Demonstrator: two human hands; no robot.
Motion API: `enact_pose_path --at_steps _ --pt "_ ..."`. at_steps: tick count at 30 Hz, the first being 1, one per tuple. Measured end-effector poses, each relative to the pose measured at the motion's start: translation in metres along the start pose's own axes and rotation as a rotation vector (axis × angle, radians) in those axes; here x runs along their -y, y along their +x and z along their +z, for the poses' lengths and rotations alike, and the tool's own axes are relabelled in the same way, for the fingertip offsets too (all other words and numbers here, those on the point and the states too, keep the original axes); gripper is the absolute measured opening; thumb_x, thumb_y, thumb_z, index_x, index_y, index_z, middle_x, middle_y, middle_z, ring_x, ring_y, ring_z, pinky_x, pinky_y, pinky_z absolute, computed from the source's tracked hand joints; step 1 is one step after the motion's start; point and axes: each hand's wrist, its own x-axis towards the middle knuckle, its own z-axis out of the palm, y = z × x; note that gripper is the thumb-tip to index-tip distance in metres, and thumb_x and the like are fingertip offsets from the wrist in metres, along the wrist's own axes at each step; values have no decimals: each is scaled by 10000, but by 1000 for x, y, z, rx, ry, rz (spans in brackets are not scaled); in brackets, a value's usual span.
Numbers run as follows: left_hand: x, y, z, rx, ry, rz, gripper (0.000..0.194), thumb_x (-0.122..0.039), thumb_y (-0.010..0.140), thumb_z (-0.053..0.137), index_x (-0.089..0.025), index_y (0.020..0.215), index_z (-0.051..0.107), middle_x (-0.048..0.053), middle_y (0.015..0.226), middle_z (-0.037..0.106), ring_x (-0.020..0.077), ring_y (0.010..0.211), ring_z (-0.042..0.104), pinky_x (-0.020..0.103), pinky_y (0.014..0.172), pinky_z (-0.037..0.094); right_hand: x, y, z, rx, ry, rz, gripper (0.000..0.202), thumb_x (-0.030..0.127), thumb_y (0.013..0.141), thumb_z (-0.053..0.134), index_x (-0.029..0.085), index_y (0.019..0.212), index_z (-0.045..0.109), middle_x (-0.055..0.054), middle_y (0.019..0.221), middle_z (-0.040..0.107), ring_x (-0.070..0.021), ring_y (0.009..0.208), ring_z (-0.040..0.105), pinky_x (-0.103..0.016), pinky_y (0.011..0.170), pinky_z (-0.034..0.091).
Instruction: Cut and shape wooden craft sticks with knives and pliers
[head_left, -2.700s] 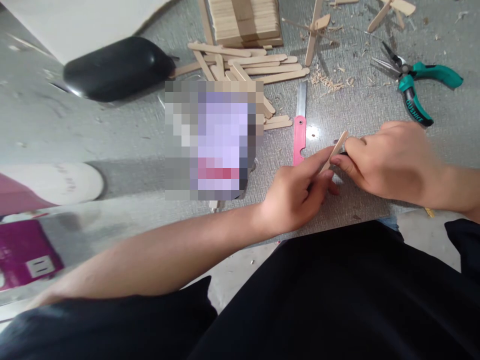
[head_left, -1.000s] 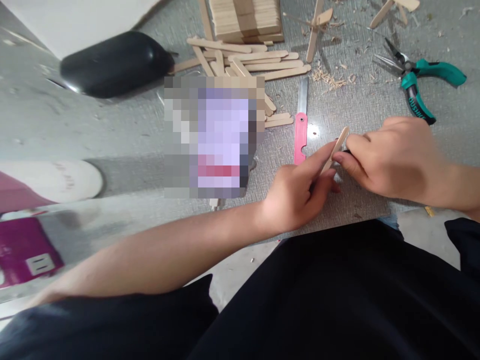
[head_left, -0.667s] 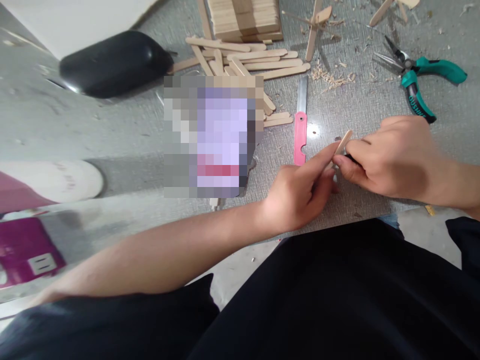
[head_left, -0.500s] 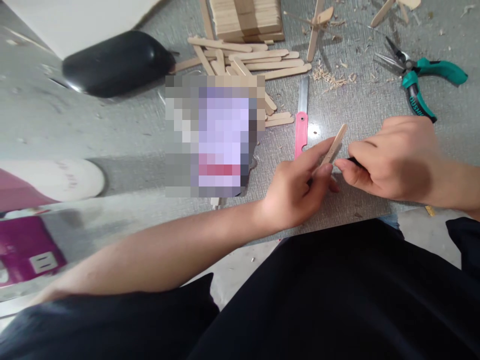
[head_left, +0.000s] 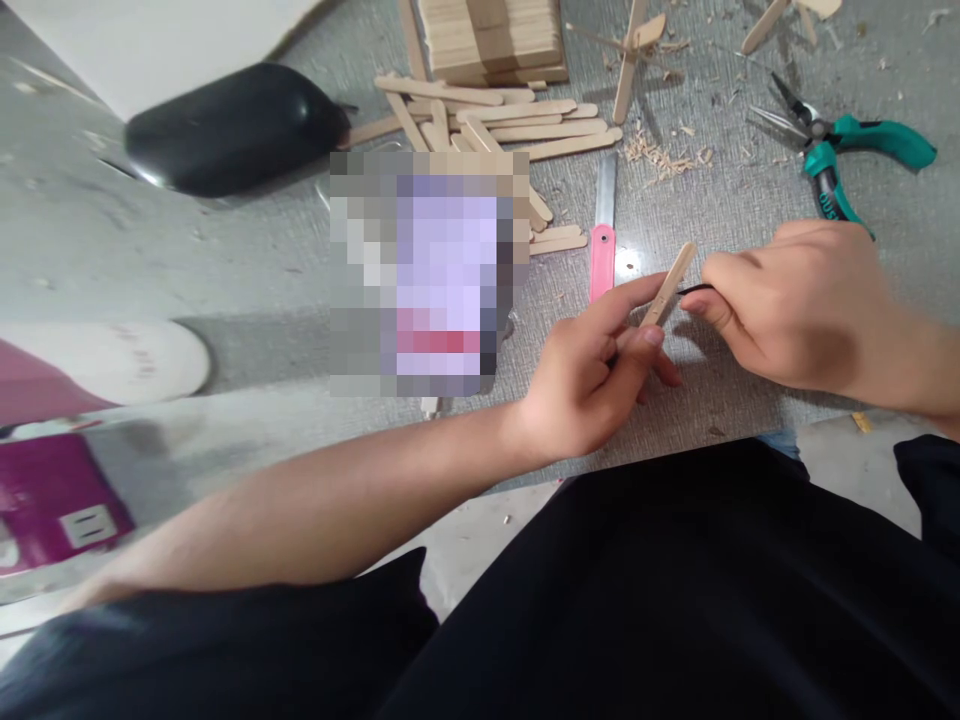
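Between the thumb and fingers of my left hand (head_left: 589,375) is a wooden craft stick (head_left: 670,287), tilted up to the right, with small marks on its face. My right hand (head_left: 795,300) is closed round a thin dark tool (head_left: 696,290), most of it hidden in the fist. The tool's tip shows just right of the stick; whether they touch is unclear. Just beyond my left hand lies a knife (head_left: 602,255) with a pink handle and a bare blade.
Loose sticks (head_left: 517,115) lie behind a blurred-out device (head_left: 446,270), near a bundle of sticks (head_left: 491,40). Teal-handled pliers (head_left: 821,140) rest at the right. Shavings (head_left: 664,150), a joined stick piece (head_left: 630,50) and a black case (head_left: 232,128) are farther back.
My right hand has shifted slightly up, and more of the dark tool shows at its fingertips. The stick in my left hand has turned a little, showing more of its face.
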Motion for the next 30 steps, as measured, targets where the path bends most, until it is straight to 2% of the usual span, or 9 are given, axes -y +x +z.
enact_pose_path --at_steps 5,10,16,19,22,25,27,30 --pt "-2 1 -2 26 -44 1 463 -521 1241 633 -299 1646 671 -2 842 862 156 543 744 291 514 648 -1 -1 -1 0 -44 -14 726 695 1241 264 222 915 709 -78 657 689 -202 559 506 -426 654 208" --pt "-5 3 -6 84 -40 6 487 -524 1243 610 -290 1669 633 15 880 873 173 580 771 302 519 666 1 0 -2 3 21 22 675 657 1247 312 216 974 745 -80 690 704 -220 620 576 -418 672 247" --pt "-2 0 -8 174 -25 58 488 -404 1255 566 -309 1734 551 21 930 881 153 569 744 303 557 669 1 -3 -7 -50 85 102 513 573 1229 453 204 1155 801 -75 782 757 -239 718 643 -398 697 350" --pt "1 0 -8 201 -9 114 470 -337 1250 569 -330 1719 549 9 939 884 150 576 745 298 575 660 2 -4 -11 -98 179 101 444 523 1208 507 197 1145 800 -51 783 742 -213 698 626 -383 687 384" --pt "0 1 -8 214 28 155 463 -277 1229 587 -302 1692 575 15 944 897 164 627 785 304 622 678 4 -3 -13 -172 346 80 324 419 1153 569 198 1032 772 3 715 660 -162 615 551 -352 657 409" --pt "-5 4 -9 207 110 168 374 -255 1211 602 -237 1579 665 39 973 914 144 621 772 281 602 650 5 -1 -15 -88 433 108 296 398 1131 578 225 931 711 13 666 599 -161 598 517 -355 657 439" --pt "-9 5 -8 182 151 154 280 -262 1200 622 -216 1451 734 50 988 916 125 602 746 259 571 617 5 -1 -15 -6 424 139 315 432 1151 564 239 946 704 -1 675 609 -185 633 540 -373 680 454" --pt "-15 7 -6 148 186 126 195 -284 1187 651 -205 1288 798 44 924 895 115 590 719 245 558 590 4 -1 -15 46 421 149 314 451 1164 565 242 979 708 -13 702 636 -198 671 564 -382 706 458"
